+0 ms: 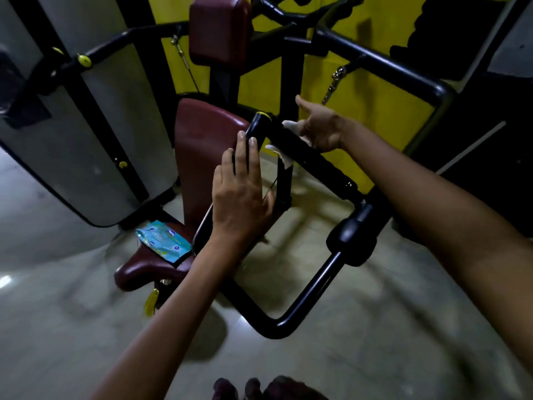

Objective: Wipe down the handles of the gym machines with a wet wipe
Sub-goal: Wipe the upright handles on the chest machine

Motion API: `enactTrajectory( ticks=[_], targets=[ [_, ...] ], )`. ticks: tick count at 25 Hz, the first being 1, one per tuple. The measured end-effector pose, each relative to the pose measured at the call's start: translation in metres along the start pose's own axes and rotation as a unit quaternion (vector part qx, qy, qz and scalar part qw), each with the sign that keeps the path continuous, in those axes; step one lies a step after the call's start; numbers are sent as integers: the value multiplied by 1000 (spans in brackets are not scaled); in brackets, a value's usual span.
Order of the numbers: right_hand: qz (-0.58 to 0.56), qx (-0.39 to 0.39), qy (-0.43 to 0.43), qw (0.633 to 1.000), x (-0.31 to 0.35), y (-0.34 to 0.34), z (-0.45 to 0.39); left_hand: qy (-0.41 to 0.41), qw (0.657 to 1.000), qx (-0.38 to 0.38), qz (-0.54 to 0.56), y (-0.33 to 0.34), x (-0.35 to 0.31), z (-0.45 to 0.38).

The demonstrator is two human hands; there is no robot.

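Right hand (320, 131) clamps the crumpled white wet wipe (284, 140) around the black padded machine handle (305, 157); left hand (240, 192) flat, fingers straight, beside its end.

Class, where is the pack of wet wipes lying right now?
In the head view, the pack of wet wipes lies lower left on the maroon seat, beside the left hand's forearm.

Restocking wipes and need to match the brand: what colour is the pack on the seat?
Light blue with yellowish markings, seen in the head view: the pack lies on the maroon seat.

A gym: padded seat (202, 134) (maroon), black machine handle (305, 157)
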State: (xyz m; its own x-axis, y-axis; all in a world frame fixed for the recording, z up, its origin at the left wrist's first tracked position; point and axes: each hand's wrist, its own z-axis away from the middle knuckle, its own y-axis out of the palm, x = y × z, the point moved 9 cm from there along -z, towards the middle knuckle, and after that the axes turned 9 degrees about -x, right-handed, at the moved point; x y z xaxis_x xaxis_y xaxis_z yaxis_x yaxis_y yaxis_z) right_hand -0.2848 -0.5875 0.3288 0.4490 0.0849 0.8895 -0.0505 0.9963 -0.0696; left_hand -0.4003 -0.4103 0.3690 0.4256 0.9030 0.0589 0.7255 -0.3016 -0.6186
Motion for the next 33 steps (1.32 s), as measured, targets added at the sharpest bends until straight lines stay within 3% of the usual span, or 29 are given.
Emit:
enactTrajectory(
  ticks=[4,9,11,19,29,33],
  targets=[
    [18,40,-21,999,6,2,-10,0,1000,-4,-26,1,1,-1],
    [-45,95,-15,994,16,37,-8,13,999,-10,-47,-2,-2,-1],
    [-8,98,-18,995,8,33,-6,11,998,-8,-55,-1,-1,-1],
    [49,30,-44,997,-1,21,11,10,999,-6,-50,-2,0,-2],
    [139,23,62,988,-54,-8,58,8,1000,14,-3,0,2,0],
    [194,-54,10,979,-60,-18,92,11,1000,13,15,0,3,1]
  ],
)
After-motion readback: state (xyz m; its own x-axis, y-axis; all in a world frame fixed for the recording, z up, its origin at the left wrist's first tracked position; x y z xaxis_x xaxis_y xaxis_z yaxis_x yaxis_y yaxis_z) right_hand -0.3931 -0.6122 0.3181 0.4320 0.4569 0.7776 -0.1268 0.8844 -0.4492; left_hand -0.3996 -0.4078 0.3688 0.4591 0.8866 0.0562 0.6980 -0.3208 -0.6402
